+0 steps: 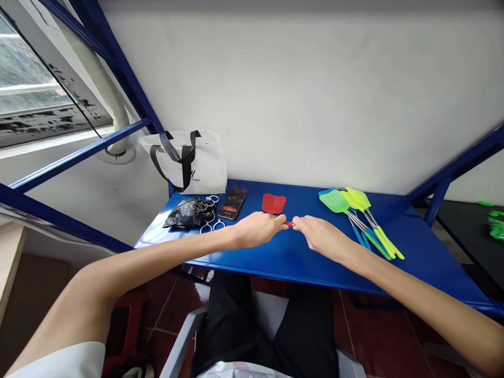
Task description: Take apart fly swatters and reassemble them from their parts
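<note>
Red plastic shows as a short segment (pixel 289 224) between the two hands, above the front half of the blue table (pixel 254 259). The left hand (pixel 259 228) is closed on the left end of this segment; the right hand (pixel 320 234) is closed on the right end. A narrow gap separates the hands, and the fingers hide the rest of the gripped part. A red mesh swatter head (pixel 274 203) is positioned just beyond the left hand; whether it connects to the segment cannot be told. To the right of the right hand, a group of fly swatters (pixel 334 201) in green, yellow and blue lies overlapped, handles directed toward the front edge. To the left are a phone (pixel 233 203), white rings (pixel 219 225) and a black plastic bag (pixel 182 213). Behind these, a white tote bag (pixel 210 168) with black handles stands upright near the wall (pixel 298 88).
</note>
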`<state>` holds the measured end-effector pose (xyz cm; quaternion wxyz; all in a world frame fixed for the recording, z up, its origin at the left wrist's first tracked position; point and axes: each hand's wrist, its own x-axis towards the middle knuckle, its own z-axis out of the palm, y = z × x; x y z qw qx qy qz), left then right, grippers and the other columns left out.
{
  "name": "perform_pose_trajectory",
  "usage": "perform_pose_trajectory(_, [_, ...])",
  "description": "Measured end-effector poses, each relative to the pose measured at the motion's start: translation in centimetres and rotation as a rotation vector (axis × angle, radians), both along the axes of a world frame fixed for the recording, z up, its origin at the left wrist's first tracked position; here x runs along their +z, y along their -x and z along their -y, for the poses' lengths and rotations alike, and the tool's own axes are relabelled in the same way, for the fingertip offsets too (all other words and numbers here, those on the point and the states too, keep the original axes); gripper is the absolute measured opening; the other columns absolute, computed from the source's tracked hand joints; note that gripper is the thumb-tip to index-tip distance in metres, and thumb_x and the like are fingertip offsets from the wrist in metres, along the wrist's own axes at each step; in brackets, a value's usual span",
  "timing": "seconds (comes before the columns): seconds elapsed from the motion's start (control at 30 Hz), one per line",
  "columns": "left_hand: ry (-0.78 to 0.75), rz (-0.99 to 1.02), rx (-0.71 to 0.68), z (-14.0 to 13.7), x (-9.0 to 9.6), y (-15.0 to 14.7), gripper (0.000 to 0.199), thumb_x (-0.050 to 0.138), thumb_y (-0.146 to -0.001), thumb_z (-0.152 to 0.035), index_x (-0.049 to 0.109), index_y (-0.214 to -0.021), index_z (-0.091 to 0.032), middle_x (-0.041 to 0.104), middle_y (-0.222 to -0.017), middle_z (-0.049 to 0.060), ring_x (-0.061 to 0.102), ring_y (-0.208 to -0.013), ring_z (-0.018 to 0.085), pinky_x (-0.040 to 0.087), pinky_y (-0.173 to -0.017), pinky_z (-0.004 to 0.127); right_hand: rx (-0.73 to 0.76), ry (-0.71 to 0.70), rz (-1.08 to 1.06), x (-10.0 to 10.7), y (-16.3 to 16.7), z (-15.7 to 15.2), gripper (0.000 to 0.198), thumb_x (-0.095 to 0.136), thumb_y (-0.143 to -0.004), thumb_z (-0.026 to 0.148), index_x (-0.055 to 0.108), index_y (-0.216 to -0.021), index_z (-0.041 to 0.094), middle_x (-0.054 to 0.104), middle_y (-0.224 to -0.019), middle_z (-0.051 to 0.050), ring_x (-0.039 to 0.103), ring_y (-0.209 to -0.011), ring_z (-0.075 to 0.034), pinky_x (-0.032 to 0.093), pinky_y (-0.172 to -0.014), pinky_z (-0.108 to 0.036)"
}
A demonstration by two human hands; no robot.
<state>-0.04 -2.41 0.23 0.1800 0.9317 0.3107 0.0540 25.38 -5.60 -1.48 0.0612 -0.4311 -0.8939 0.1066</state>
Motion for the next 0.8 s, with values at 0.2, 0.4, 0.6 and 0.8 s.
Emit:
perform_pose_trajectory(0.2, [-0.616,-0.198,-0.223,-0.1,-0.4,-1.0,0.035,0.027,-0.11,-0.005,0.057,-0.1,-0.019,0.064,-0.089,0.01,0.064,-0.079,0.023,0.043,-0.067,0.035,-0.043,0.338,-0.167,0.4,0.7,-0.4,0.028,0.036,-0.116,0.022,0.058,-0.099,0.024,0.073,-0.088,-0.003,0.066,-0.072,-0.018,0.038,-0.064,-0.027])
perform_pose_trajectory(0.4, [-0.33,-0.103,-0.088,0.7,-1.2,0.4,0.035,0.026,-0.118,-0.028,0.055,-0.1,-0.02,0.052,-0.069,0.001,0.046,-0.048,0.017,0.034,-0.052,0.032,-0.025,-0.068,0.008,-1.5,0.7,1.4,0.024,0.044,-0.113,0.015,0.051,-0.092,0.024,0.065,-0.075,-0.002,0.06,-0.063,-0.019,0.027,-0.06,-0.032])
perform_pose_trajectory(0.6, [0.43,0.06,-0.091,1.4,2.1,0.4,0.053,0.033,-0.116,-0.057,0.054,-0.082,-0.022,0.053,-0.065,0.0,0.047,-0.053,0.015,0.04,-0.056,0.03,0.113,-0.342,0.144,0.2,1.3,3.0,0.037,0.036,-0.12,0.028,0.056,-0.089,0.023,0.06,-0.075,-0.005,0.054,-0.065,-0.021,0.031,-0.063,-0.037])
perform_pose_trajectory(0.8, [0.427,0.112,0.193,1.4,4.7,8.3,0.054,0.042,-0.111,-0.065,0.073,-0.101,-0.022,0.068,-0.081,0.003,0.063,-0.07,0.018,0.048,-0.063,0.027,0.023,-0.419,0.096,2.5,-7.0,4.6,0.042,0.034,-0.12,0.035,0.061,-0.09,0.024,0.056,-0.073,-0.006,0.05,-0.067,-0.022,0.031,-0.065,-0.038])
